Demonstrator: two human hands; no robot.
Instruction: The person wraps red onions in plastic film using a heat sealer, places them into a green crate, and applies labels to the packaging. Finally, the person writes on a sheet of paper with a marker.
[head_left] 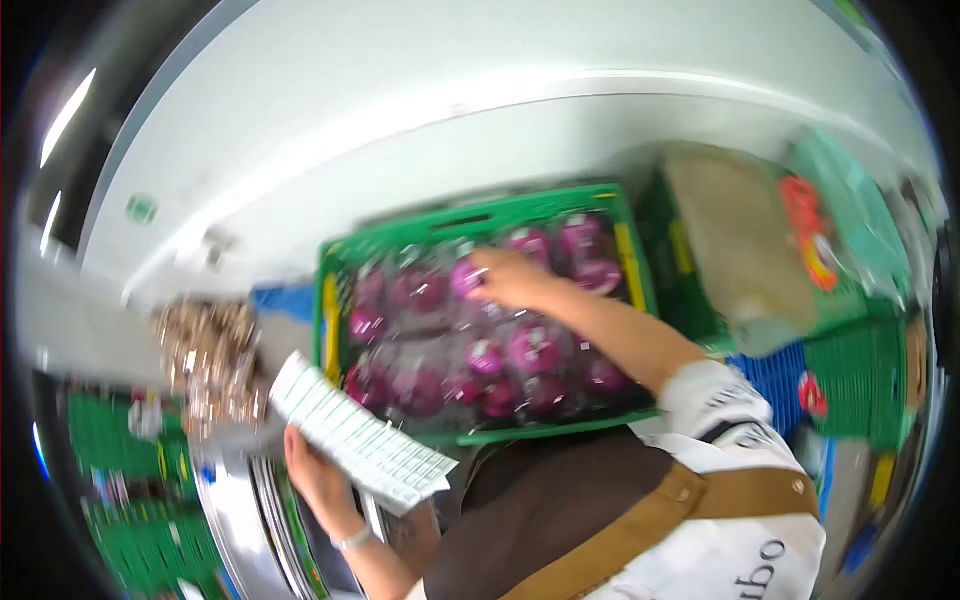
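My left hand point(320, 485) grips a white sheet of labels point(350, 430) printed in rows with green lines, held low at the left of the crate. A green plastic crate point(420, 229) lies in front of me, filled with clear bags of purple-red round produce that looks like red onions point(535, 347). Over the back middle of the crate reaches my right hand point(508, 280), its fingers bent together against one of the bags point(466, 278). Blur hides what its fingertips hold, if anything.
Brownish packed bags point(212, 360) are heaped at the left. More green crates point(850, 385) stand on the right, one with a beige sack point(740, 240) and a teal plastic bag point(850, 210) on it. Green crates point(150, 540) also sit low left. A white wall point(400, 130) rises behind.
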